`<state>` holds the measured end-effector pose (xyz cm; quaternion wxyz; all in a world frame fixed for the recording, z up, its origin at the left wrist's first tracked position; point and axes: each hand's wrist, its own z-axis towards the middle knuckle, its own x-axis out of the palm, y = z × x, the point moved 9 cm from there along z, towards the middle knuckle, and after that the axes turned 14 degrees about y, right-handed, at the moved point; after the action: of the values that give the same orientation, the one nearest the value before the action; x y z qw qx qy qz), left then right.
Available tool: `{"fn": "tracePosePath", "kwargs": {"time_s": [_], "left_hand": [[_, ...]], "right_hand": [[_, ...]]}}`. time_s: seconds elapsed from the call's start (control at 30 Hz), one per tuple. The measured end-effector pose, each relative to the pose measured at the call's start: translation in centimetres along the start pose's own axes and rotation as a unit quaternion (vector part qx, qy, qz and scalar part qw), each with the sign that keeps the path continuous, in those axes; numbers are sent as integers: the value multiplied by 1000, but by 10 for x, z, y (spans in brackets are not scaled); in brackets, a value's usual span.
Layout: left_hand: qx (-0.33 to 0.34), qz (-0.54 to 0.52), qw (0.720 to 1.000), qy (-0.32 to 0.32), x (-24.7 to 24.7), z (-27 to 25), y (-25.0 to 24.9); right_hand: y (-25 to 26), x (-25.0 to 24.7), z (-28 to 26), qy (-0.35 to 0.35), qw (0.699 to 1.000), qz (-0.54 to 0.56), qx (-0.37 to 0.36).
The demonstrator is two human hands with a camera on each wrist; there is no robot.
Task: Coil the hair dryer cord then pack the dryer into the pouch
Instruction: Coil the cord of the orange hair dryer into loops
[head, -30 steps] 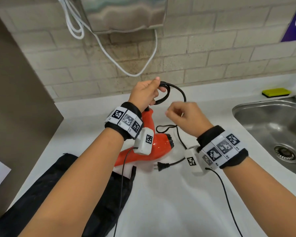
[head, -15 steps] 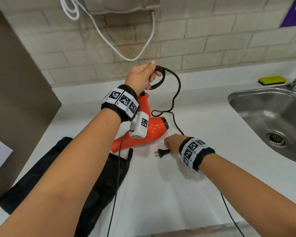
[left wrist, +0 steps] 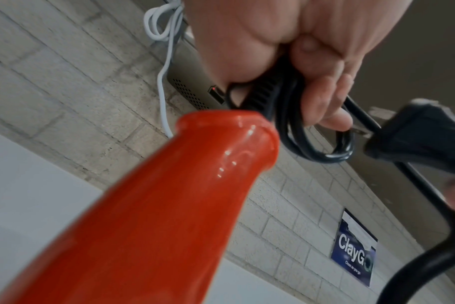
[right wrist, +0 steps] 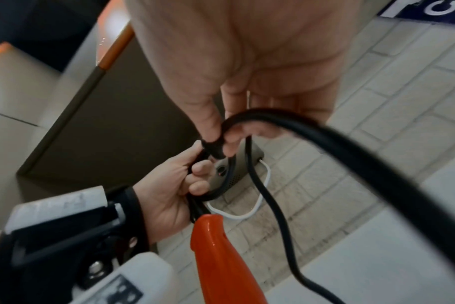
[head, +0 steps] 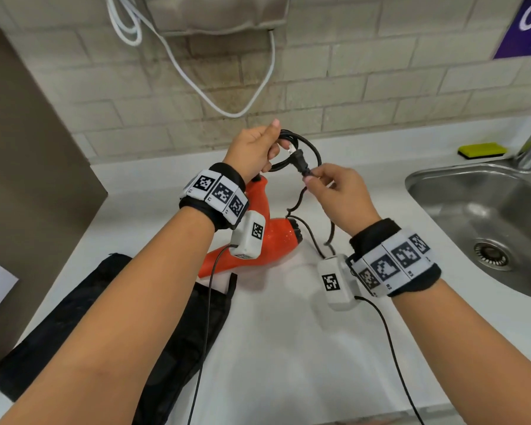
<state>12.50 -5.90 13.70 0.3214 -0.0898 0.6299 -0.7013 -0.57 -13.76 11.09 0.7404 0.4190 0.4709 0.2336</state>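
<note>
The orange hair dryer point(head: 278, 237) lies on the white counter point(head: 288, 348) with its handle point(left wrist: 190, 185) pointing up. My left hand point(head: 273, 142) grips several loops of the black cord point(head: 315, 151) just above the handle end; its fingers point(left wrist: 322, 102) curl round the loops point(left wrist: 325, 158). My right hand point(head: 311, 179) pinches the base of the plug point(head: 299, 162) next to the coil, thumb and finger closed on it point(right wrist: 216, 146). Slack cord point(head: 331, 228) hangs down to the counter. The black pouch point(head: 105, 317) lies flat at the left, under my left forearm.
A steel sink point(head: 472, 210) is set in the counter at the right, with a yellow sponge point(head: 482, 150) behind it. On the brick wall hang a grey unit point(head: 221, 13) and a white cable point(head: 196, 84). A brown partition point(head: 28, 148) closes the left side.
My right hand picked the plug up from the counter and raised it to the coil in my left hand. The left hand kept its grip above the dryer handle.
</note>
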Motion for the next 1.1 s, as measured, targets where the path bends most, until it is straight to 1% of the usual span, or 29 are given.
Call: {"fn": "tracePosePath", "kwargs": {"time_s": [0.07,0.17,0.23,0.33,0.47,0.53,0.6,0.67,0.77,0.9,0.97,1.03,1.1], "left_hand": [[5,4,1000,2,-1,0,0],[3,6,1000,-3,-4,1,0],[6,19,1000,9,-1,1,-2],[16,29,999,26,2,2,-6],[24,58,998,18,-3,3,-7],[32,83,996,17,-2,3,-9],[39,92,995,18,-1,4,-10],[45,84,995,15,-4,6,-9],[51,59,997,8,-8,8,-6],[55,52,997,17,-7,10,-7],[54,44,998,7,-11,12,-5],[52,31,998,-2,-15,14,-2],[52,25,998,-4,-17,15,0]], "right_hand": [[5,-2,5,-20,1000,-16,8],[11,6,10,7,999,-37,14],[14,9,14,18,999,-46,11],[18,4,19,-22,998,-53,6],[24,-7,18,-111,993,-38,-15],[29,-8,20,-136,989,-48,-32],[33,-8,24,-146,987,-44,-47],[36,-5,26,-142,987,-34,-70],[44,3,25,-127,984,-49,-119],[36,0,28,-160,980,-24,-112],[39,6,32,-134,982,-48,-127],[44,19,34,-92,981,-108,-136],[44,25,33,-81,978,-137,-134]]}}
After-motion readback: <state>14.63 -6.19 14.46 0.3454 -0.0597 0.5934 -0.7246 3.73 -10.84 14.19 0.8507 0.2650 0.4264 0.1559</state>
